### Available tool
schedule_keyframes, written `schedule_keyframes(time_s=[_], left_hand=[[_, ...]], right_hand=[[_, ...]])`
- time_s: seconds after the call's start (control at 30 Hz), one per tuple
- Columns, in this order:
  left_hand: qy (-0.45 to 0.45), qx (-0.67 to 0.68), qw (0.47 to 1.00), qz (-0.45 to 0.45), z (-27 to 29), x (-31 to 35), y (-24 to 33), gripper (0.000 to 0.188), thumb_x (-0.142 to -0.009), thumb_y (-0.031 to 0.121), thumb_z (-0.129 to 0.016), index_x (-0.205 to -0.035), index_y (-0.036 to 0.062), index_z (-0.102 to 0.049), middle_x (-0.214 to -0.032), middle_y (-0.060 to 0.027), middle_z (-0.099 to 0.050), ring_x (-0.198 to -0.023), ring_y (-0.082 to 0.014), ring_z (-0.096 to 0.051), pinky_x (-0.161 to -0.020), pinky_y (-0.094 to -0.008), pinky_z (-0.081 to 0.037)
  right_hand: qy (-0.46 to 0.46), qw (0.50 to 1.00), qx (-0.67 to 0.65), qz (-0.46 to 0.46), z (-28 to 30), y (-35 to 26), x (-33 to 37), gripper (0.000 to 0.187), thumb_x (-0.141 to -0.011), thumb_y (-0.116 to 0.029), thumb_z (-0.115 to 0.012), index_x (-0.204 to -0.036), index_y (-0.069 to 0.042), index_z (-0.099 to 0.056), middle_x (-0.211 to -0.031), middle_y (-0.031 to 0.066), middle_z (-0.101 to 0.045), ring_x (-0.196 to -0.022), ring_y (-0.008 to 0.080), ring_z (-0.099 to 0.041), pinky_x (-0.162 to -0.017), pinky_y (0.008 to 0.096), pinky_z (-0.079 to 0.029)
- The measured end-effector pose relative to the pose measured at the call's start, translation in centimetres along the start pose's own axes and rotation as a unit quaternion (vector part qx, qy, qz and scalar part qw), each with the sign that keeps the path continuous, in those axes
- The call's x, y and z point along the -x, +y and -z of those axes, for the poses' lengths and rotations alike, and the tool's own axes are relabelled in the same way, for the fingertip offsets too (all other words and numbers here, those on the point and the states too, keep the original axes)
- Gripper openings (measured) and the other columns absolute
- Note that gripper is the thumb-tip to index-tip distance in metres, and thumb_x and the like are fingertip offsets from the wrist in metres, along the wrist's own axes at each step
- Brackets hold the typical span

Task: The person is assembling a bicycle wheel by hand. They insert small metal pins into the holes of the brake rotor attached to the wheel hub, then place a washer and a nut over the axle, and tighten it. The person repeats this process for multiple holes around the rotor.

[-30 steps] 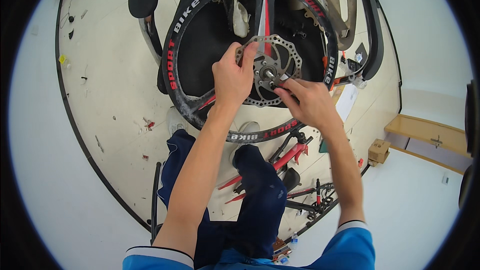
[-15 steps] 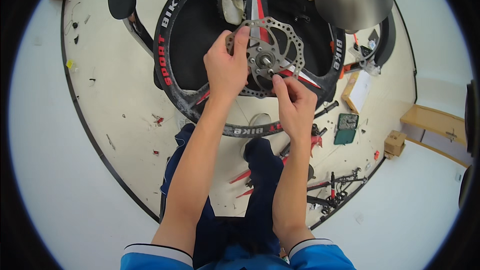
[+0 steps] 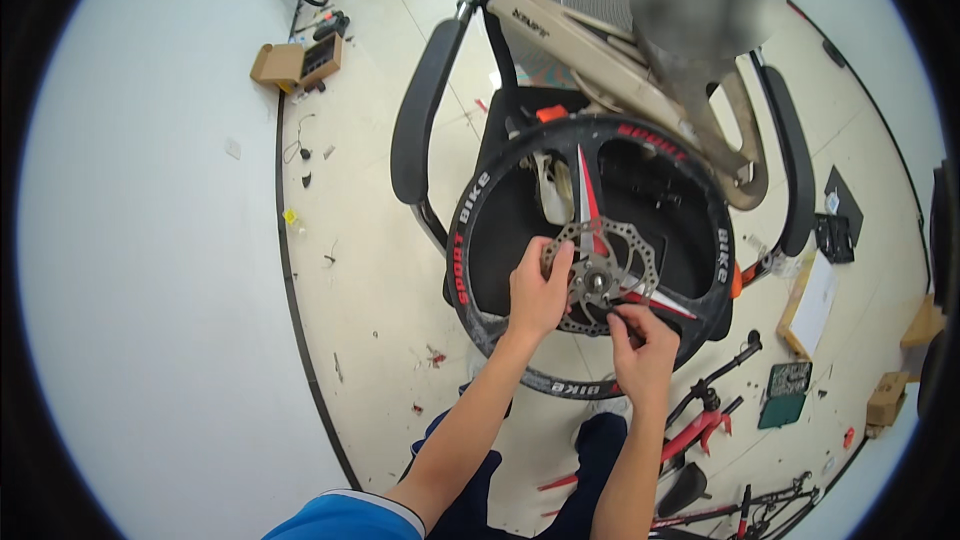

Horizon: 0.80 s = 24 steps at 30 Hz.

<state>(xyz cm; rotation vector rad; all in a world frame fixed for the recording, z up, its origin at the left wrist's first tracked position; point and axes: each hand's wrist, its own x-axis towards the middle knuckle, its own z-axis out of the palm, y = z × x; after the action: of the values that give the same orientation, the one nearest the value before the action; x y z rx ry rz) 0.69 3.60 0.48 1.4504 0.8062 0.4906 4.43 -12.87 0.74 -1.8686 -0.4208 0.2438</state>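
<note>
A black three-spoke bicycle wheel point(image 3: 594, 128) with red and white markings lies across the seat of a black office chair. Over its hub point(image 3: 597, 282) sits a silver disc brake rotor point(image 3: 640, 238), perforated round its rim. My left hand point(image 3: 538, 292) pinches the rotor's left edge between thumb and fingers. Just below and right of the hub, my right hand point(image 3: 645, 350) is closed, thumb and forefinger together at the rotor's inner part. What its fingertips hold is too small to make out.
A beige bicycle frame point(image 3: 570, 35) leans over the chair behind the wheel, between the left armrest point(image 3: 424, 110) and right armrest point(image 3: 790, 155). On the floor lie a red bicycle frame point(image 3: 692, 435), an open green case point(image 3: 785, 395), a cardboard box point(image 3: 285, 65) and scattered small parts.
My view has shifted up and left, so wheel and hands sit lower and further right, and more of the chair and beige frame shows. Both hands keep their places at the rotor.
</note>
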Motion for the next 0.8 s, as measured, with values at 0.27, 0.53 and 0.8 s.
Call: schedule_keyframes(time_s=[0.27, 0.53, 0.8], left_hand=[[0.064, -0.133, 0.971, -0.188, -2.2, 1.0, -2.6, 0.04, -0.092, 0.016, -0.07, -0.126, 0.0005, -0.055, -0.105, -0.0155, -0.06, -0.089, -0.0277, -0.061, -0.08, -0.0365, -0.051], [0.05, -0.195, 0.952, -0.23, -1.4, 2.2, -2.2, 0.054, -0.09, 0.019, -0.073, -0.135, -0.0011, -0.051, -0.118, -0.017, -0.056, -0.103, -0.0297, -0.061, -0.089, -0.0379, -0.05], [0.022, -0.17, 0.97, -0.174, -0.6, 1.5, -2.1, 0.063, -0.088, 0.024, -0.075, -0.139, -0.0015, -0.047, -0.119, -0.0145, -0.053, -0.101, -0.0248, -0.061, -0.088, -0.0351, -0.053]], right_hand=[[0.037, 0.986, 0.094, 0.129, 2.0, 1.5, -1.1, 0.013, -0.082, -0.001, -0.076, -0.095, 0.0, -0.072, -0.087, 0.0122, -0.069, -0.079, 0.0257, -0.069, -0.074, 0.0321, -0.055], [0.071, 0.987, 0.132, 0.063, 3.5, 0.6, -0.6, 0.034, -0.07, -0.018, -0.094, -0.093, -0.002, -0.075, -0.081, 0.003, -0.07, -0.074, 0.0113, -0.06, -0.069, 0.0268, -0.049], [-0.046, 0.996, 0.012, -0.078, 3.1, 0.5, -1.0, 0.026, -0.081, -0.009, -0.084, -0.104, -0.002, -0.072, -0.073, -0.0001, -0.068, -0.065, 0.0056, -0.058, -0.061, 0.0212, -0.045]])
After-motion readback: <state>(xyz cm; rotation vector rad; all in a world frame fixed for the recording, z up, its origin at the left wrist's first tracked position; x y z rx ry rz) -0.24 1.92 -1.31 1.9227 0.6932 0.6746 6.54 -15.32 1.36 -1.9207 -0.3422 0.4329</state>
